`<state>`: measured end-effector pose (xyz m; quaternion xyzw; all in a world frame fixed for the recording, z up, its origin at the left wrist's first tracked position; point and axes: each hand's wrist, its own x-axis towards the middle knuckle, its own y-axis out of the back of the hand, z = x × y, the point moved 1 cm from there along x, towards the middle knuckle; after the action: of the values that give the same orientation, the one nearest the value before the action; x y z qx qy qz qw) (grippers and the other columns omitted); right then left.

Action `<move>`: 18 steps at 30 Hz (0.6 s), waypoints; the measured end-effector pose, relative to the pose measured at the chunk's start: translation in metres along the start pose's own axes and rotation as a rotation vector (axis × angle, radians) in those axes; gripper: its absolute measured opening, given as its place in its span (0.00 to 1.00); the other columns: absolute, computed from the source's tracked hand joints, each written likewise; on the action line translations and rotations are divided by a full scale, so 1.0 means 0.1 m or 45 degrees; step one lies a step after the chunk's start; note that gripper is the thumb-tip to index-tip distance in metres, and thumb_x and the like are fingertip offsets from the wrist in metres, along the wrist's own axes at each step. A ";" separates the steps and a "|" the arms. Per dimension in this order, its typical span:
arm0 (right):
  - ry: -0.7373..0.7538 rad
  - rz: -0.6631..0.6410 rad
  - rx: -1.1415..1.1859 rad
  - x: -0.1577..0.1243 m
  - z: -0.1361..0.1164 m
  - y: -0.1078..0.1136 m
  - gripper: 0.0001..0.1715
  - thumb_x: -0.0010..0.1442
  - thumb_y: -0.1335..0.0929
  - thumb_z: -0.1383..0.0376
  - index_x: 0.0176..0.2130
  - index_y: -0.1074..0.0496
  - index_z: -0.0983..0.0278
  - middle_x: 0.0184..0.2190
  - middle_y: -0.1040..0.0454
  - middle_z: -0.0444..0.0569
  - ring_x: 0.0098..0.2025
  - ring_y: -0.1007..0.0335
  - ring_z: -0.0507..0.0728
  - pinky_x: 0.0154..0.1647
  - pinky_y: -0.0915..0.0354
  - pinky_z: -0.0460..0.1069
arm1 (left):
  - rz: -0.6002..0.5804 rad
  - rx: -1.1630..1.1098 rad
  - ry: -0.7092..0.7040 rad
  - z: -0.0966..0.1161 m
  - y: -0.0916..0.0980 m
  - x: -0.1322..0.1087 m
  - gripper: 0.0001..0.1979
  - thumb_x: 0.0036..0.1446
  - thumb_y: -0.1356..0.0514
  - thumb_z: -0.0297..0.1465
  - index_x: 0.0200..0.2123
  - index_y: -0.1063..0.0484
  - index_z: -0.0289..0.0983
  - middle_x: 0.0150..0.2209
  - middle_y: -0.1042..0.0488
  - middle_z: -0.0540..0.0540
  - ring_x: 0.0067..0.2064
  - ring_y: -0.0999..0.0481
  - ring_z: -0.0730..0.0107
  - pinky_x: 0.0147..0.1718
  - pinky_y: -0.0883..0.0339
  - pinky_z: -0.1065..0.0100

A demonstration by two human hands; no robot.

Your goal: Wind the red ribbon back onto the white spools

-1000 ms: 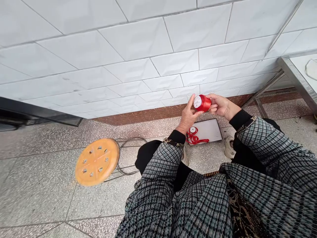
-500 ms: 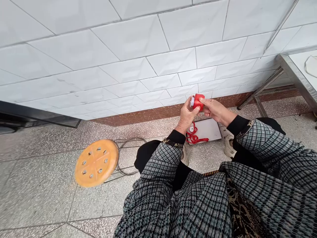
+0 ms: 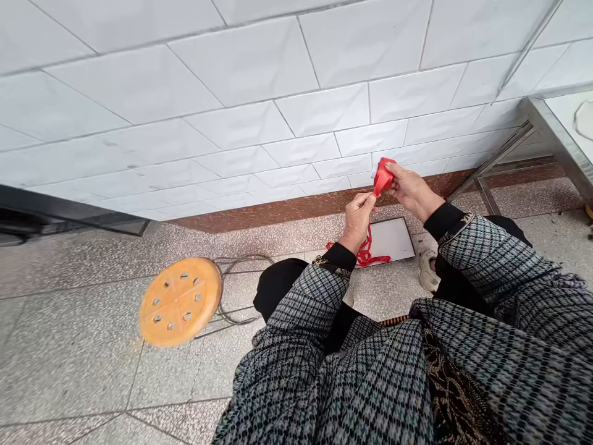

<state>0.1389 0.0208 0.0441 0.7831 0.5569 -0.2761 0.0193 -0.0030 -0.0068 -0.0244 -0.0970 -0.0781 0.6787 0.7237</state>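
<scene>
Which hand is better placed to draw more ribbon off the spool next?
Probably the left hand: it pinches the red ribbon close to the spool, which the right hand is busy holding.

Coat [image 3: 384, 383]: checked weave, black with grey-white, teal tinge in places, loose cut. Left sleeve [image 3: 299, 312] and right sleeve [image 3: 491, 262] same check, long. Inner cuffs [image 3: 341, 254] plain black, poking out past the sleeve ends. Dark trim [image 3: 330, 267] with gold-coloured pattern circles each sleeve end. Front panel [image 3: 448, 389] black, swirly gold-toned motif, runs down the coat. Small striped edge [image 3: 395, 321], black and orange-gold, near the waist. Trousers [image 3: 280, 285] solid black. Shoe [image 3: 428, 272] off-white, partly hidden. Left hand [image 3: 357, 219], right hand [image 3: 412, 191]: bare.
</scene>
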 end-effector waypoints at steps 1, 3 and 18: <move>0.019 -0.009 -0.028 -0.01 0.01 -0.01 0.18 0.61 0.23 0.60 0.28 0.31 0.62 0.20 0.33 0.40 0.22 0.43 0.48 0.23 0.45 0.44 | 0.001 0.016 -0.013 -0.01 0.01 0.01 0.20 0.53 0.26 0.48 0.37 0.18 0.38 0.35 0.20 0.47 0.31 0.27 0.74 0.34 0.25 0.68; 0.084 -0.025 -0.094 -0.06 0.01 -0.03 0.19 0.59 0.22 0.60 0.26 0.31 0.63 0.19 0.34 0.39 0.22 0.44 0.48 0.24 0.46 0.45 | -0.019 0.032 -0.032 -0.03 0.03 0.04 0.19 0.53 0.26 0.46 0.40 0.19 0.38 0.33 0.20 0.48 0.33 0.25 0.72 0.37 0.26 0.66; 0.597 0.019 -0.603 -0.03 0.21 -0.06 0.21 0.57 0.28 0.56 0.21 0.37 0.61 0.19 0.45 0.37 0.27 0.50 0.49 0.29 0.50 0.47 | 0.118 0.105 -0.172 0.04 -0.16 0.04 0.16 0.53 0.25 0.40 0.36 0.25 0.39 0.36 0.23 0.49 0.38 0.27 0.70 0.42 0.31 0.67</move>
<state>0.1243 0.0133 0.0299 0.8032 0.5891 0.0492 0.0742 0.0117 -0.0034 -0.0170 -0.0248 -0.0941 0.7191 0.6881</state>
